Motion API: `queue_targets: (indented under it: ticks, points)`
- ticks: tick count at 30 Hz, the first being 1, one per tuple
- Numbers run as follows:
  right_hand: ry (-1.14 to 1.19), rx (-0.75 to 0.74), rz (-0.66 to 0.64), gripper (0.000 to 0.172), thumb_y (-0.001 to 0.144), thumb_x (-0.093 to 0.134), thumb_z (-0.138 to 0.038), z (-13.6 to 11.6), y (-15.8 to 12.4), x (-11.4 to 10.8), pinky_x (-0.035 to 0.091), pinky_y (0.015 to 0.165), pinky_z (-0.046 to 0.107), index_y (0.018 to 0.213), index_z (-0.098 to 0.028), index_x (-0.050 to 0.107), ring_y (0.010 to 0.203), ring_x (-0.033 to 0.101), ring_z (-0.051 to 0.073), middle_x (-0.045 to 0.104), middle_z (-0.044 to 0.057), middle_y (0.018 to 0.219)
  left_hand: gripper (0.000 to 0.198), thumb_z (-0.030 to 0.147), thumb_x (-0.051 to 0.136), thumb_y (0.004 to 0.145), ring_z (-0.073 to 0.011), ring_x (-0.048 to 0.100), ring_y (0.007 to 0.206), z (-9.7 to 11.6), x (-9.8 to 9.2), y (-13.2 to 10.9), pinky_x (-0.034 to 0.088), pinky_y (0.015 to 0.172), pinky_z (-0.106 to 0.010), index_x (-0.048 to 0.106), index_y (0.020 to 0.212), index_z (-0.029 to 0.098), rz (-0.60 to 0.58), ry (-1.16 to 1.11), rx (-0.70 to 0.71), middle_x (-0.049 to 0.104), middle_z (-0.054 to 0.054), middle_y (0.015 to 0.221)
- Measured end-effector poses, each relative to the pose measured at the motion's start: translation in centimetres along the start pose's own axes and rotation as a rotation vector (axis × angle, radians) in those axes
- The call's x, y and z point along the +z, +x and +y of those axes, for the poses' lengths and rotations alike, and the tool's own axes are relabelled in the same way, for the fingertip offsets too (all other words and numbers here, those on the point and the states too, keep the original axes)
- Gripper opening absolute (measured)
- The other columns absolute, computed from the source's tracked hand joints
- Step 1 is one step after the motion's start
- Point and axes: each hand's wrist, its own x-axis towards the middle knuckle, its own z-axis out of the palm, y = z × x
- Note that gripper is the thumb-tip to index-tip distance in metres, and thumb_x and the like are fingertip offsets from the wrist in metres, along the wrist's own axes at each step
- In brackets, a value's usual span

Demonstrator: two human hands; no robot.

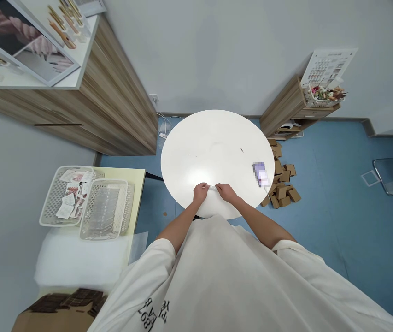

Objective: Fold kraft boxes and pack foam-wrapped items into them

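My left hand [200,192] and my right hand [226,192] are close together over the near edge of a round white table [213,143]. Both have their fingers pinched on a small, thin, pale item [213,186] stretched between them; it is too small to name. A phone [261,174] lies on the table to the right of my right hand.
Two white mesh baskets [65,193] of packets stand on a yellow side table at left. Small brown boxes [282,182] lie scattered on the blue floor at right. A wooden cabinet [113,106] stands at back left, a low shelf [295,108] at back right.
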Motion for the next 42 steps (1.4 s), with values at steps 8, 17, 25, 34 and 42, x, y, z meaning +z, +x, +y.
queue_targets:
  ticks: [8, 17, 25, 34, 42]
  points:
    - [-0.247, -0.038, -0.078, 0.032, 0.102, 0.036, -0.021, -0.8, -0.1, 0.4, 0.041, 0.08, 0.027, 0.124, -0.021, 0.059, 0.098, 0.062, 0.022, 0.07, 0.01, 0.112, 0.026, 0.029, 0.065, 0.091, -0.0215, 0.065, 0.117, -0.7, -0.2, 0.0, 0.047, 0.106, -0.033, 0.074, 0.114, 0.019, -0.023, 0.0, -0.001, 0.071, -0.008, 0.125]
    - [-0.332, -0.059, -0.097, 0.032, 0.097, 0.039, -0.014, -1.0, 0.1, 0.6, 0.04, 0.079, 0.029, 0.123, -0.02, 0.057, 0.095, 0.061, 0.024, 0.066, 0.012, 0.112, 0.025, 0.023, 0.066, 0.09, -0.0221, 0.066, 0.115, -1.0, -0.2, 0.4, 0.047, 0.106, -0.036, 0.073, 0.113, 0.018, -0.025, -0.021, -0.007, 0.071, -0.009, 0.124]
    - [-0.297, -0.044, -0.117, 0.025, 0.096, 0.044, -0.017, -0.1, 0.2, 0.8, 0.042, 0.078, 0.029, 0.115, -0.021, 0.06, 0.094, 0.06, 0.023, 0.066, 0.01, 0.109, 0.026, 0.021, 0.069, 0.087, -0.0202, 0.068, 0.109, -2.1, -0.1, -0.6, 0.05, 0.101, -0.034, 0.072, 0.112, 0.019, -0.026, -0.102, -0.051, 0.072, -0.009, 0.12]
    - [-0.254, -0.089, -0.053, 0.034, 0.096, 0.041, -0.015, -0.6, 0.0, 0.9, 0.041, 0.076, 0.03, 0.127, -0.021, 0.054, 0.091, 0.06, 0.022, 0.062, 0.011, 0.119, 0.031, 0.04, 0.067, 0.09, -0.0222, 0.063, 0.117, -1.1, 0.0, 0.1, 0.047, 0.101, -0.034, 0.068, 0.114, 0.019, -0.007, -0.052, -0.038, 0.069, -0.01, 0.124]
    - [-0.271, -0.062, -0.047, 0.038, 0.095, 0.043, -0.014, -0.6, 0.2, 1.0, 0.044, 0.08, 0.031, 0.131, -0.019, 0.053, 0.096, 0.061, 0.025, 0.061, 0.014, 0.121, 0.036, 0.03, 0.072, 0.087, -0.022, 0.067, 0.11, -1.6, -0.2, -0.3, 0.049, 0.1, -0.035, 0.066, 0.12, 0.018, -0.071, -0.104, -0.035, 0.066, -0.011, 0.13]
